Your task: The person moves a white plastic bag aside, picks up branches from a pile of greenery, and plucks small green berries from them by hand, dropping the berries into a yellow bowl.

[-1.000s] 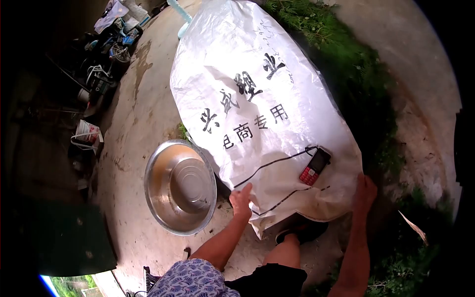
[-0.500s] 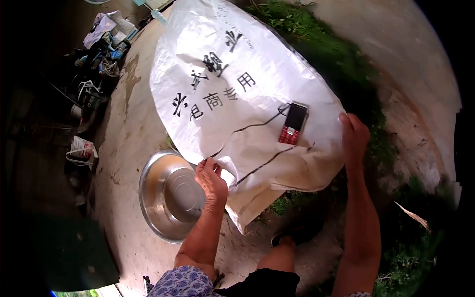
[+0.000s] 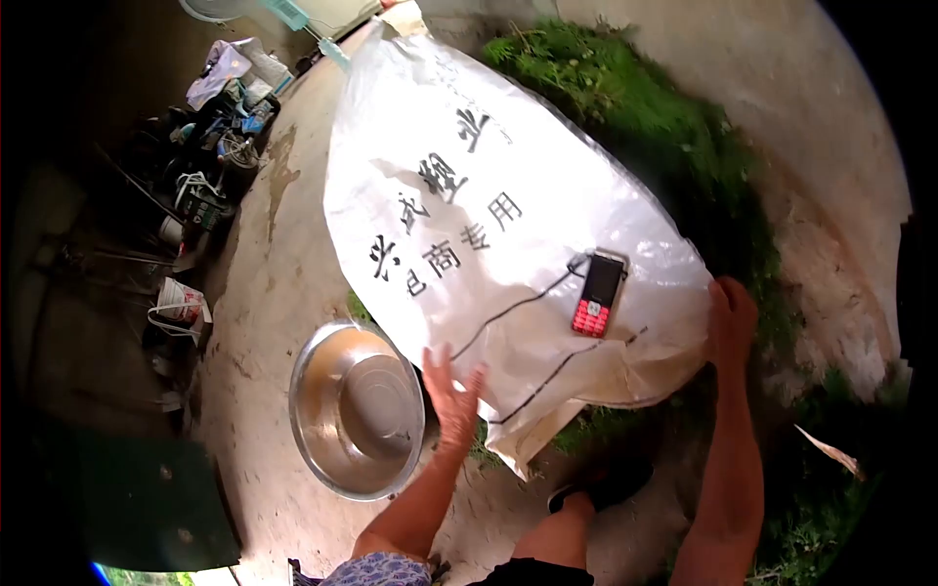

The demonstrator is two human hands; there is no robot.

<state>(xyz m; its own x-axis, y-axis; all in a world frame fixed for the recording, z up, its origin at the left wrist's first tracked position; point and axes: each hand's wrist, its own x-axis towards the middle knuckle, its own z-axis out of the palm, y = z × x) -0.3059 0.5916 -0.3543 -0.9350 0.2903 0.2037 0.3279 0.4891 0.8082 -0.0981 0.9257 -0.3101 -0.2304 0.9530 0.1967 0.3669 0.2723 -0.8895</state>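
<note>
A large white woven sack point(image 3: 440, 215) with black Chinese characters is spread out in front of me. On its lower right part lies a mobile phone point(image 3: 599, 293) with a dark screen and a red keypad. From the phone's top a dark cord point(image 3: 518, 311) runs left across the sack. My left hand point(image 3: 452, 400) is open, fingers spread, at the sack's lower left edge. At the opposite edge, my right hand point(image 3: 731, 322) has its fingers closed on the sack; its fingertips are partly hidden.
A metal basin point(image 3: 357, 410) stands on the concrete ground left of the sack. Green plants point(image 3: 625, 98) grow along its right side. Buckets point(image 3: 179, 303) and clutter line the dark left side. A dark green panel point(image 3: 137, 498) is at lower left.
My left hand has let go of the cord and sack edge, and its fingers have spread. The whole scene has shifted down and right in view. The right hand stays at the sack's edge.
</note>
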